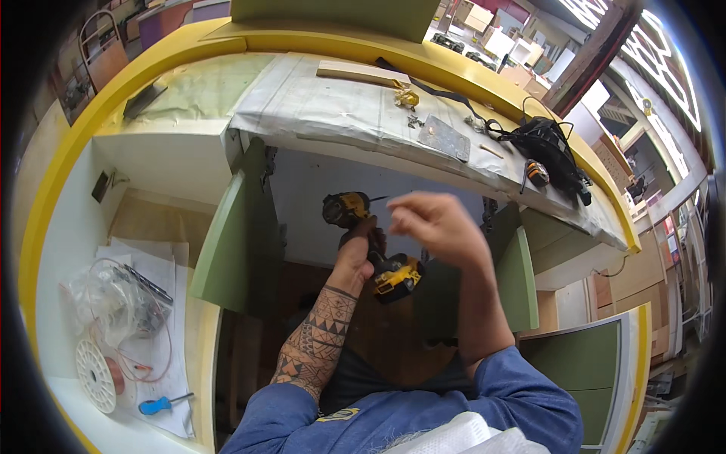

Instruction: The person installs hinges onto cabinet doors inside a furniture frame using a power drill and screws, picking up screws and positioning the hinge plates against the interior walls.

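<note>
My left hand (363, 248) is wrapped round the grip of a yellow and black cordless drill (346, 209). The drill lies across the open cabinet, its thin bit (378, 198) pointing right and its battery (398, 278) hanging low beside my wrist. Just right of the bit's tip is my right hand (435, 223), slightly blurred, with thumb and fingers curled together in a pinch. Whatever sits between those fingertips is too small to make out. Green cabinet doors (236, 242) stand swung out on both sides of my arms.
On the paper-covered counter (302, 102) lie a phone (446, 138), a wooden strip (361, 73), a black pouch (550, 144) and a tape measure (537, 174). The left shelf holds a blue screwdriver (157, 405), a white spool (96, 376) and a clear plastic bag (113, 299).
</note>
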`<state>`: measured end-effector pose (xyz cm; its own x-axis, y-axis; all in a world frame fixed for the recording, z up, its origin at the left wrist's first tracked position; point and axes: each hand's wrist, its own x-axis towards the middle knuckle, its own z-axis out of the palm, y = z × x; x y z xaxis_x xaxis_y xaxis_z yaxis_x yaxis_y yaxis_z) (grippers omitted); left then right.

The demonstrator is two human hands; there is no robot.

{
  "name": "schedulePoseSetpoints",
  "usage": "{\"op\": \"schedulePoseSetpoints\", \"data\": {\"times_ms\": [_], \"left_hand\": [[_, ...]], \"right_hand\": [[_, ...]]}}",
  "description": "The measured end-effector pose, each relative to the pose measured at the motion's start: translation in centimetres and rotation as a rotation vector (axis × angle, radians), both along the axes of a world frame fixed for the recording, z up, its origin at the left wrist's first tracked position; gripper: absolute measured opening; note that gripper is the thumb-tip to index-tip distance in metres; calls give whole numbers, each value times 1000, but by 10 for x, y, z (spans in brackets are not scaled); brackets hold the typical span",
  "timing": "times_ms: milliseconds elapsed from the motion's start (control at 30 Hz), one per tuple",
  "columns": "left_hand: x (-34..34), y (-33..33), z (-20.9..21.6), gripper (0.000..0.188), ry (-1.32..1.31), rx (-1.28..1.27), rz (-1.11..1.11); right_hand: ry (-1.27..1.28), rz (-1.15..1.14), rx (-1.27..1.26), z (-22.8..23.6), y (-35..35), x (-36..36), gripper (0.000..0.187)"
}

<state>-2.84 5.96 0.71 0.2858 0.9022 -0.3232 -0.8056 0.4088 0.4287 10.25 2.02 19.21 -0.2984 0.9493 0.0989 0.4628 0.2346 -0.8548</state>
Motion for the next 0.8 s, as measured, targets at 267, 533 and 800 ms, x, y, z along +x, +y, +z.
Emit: {"op": "schedulePoseSetpoints", "data": {"times_ms": [267,533,800], "left_hand": [[-4,15,-8,15,-39,-223,195],[-6,3,4,14,-46,-223,202],[-15,-1,6,12,-8,-238,219]], "right_hand": [[-685,-189,544,79,119,10,34],[-611,-44,577,59,162,31,21],[-522,-25,517,61,173,28,19]]}}
